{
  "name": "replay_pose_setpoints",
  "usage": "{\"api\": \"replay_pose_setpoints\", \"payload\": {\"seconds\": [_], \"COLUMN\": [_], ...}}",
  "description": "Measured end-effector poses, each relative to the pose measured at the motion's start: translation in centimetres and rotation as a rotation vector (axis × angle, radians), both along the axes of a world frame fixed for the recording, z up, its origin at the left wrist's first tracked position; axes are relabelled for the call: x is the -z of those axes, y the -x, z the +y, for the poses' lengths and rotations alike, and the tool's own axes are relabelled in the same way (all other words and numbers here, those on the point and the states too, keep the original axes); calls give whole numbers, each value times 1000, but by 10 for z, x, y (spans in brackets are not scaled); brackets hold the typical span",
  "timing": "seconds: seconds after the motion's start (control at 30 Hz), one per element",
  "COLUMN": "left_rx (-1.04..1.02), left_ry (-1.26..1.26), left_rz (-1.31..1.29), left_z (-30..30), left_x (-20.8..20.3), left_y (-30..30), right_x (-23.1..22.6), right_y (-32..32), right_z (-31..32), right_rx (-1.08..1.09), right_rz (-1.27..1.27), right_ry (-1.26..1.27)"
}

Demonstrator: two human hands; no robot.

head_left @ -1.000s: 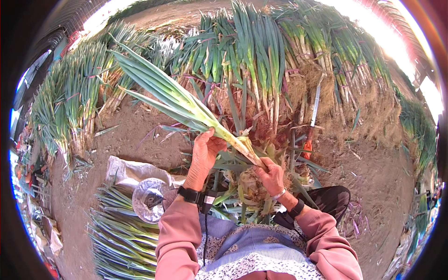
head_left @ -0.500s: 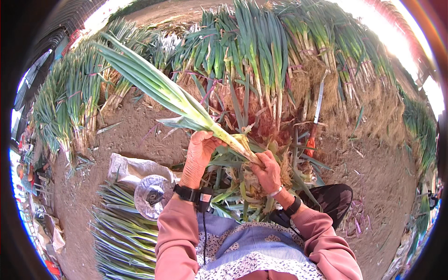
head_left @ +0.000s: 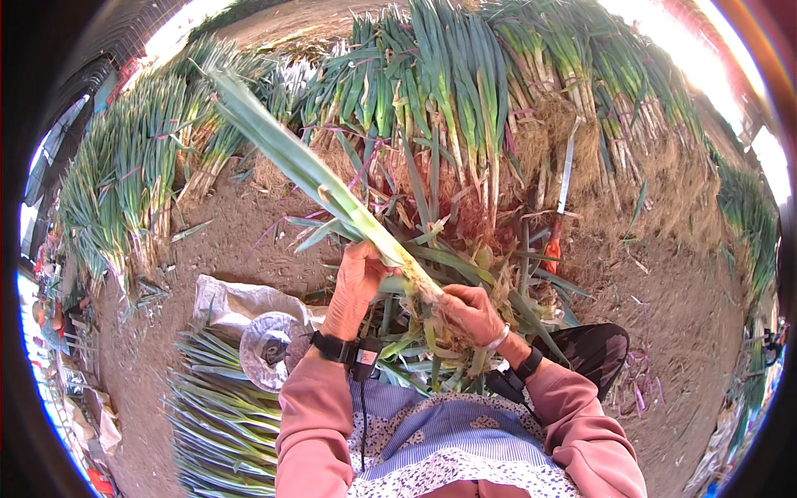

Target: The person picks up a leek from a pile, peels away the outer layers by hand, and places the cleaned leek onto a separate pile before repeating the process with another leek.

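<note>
A long green onion [head_left: 332, 195] slants across the middle, its blurred leaf tips toward the far left and its pale root end toward me. My left hand [head_left: 363, 272] is closed round the pale stalk, just below the leaves. Lower down, my right hand [head_left: 471, 315] pinches the root end, with its fingertips pressed together there. Beneath both hands lies a heap of stripped leaves and peelings [head_left: 407, 336], partly hidden by my hands and the stalk.
Bundled green onions [head_left: 432, 91] stand in a row at the far side, with more bundles [head_left: 133, 183] at the left. A knife [head_left: 566, 178] with an orange handle leans right of the heap. Loose green onions [head_left: 224, 407] lie near my left arm beside a patterned hat [head_left: 270, 349].
The green onion has turned in my hands and its leaves now look narrower. Its tip has swung slightly right. My left hand has shifted slightly nearer; my right hand stays at the root end.
</note>
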State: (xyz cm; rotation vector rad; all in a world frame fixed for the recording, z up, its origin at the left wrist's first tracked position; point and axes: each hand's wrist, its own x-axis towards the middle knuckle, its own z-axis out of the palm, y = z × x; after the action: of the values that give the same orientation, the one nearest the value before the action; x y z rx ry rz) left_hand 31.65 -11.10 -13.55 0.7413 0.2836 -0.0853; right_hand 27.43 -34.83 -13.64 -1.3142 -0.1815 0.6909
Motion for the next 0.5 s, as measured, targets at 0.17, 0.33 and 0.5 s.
{"api": "replay_pose_setpoints", "payload": {"seconds": [0.17, 0.33, 0.5], "left_rx": [254, 535, 151], "left_ry": [70, -442, -630], "left_rz": [107, 60, -45], "left_z": [-12, -52, -35], "left_x": [-4, 22, 6], "left_y": [-1, 17, 7], "right_x": [3, -13, -11], "right_y": [11, -3, 2], "right_z": [17, 20, 13], "right_rx": [60, 59, 66], "right_rz": [84, -35, -166], "right_ry": [-134, -191, -10]}}
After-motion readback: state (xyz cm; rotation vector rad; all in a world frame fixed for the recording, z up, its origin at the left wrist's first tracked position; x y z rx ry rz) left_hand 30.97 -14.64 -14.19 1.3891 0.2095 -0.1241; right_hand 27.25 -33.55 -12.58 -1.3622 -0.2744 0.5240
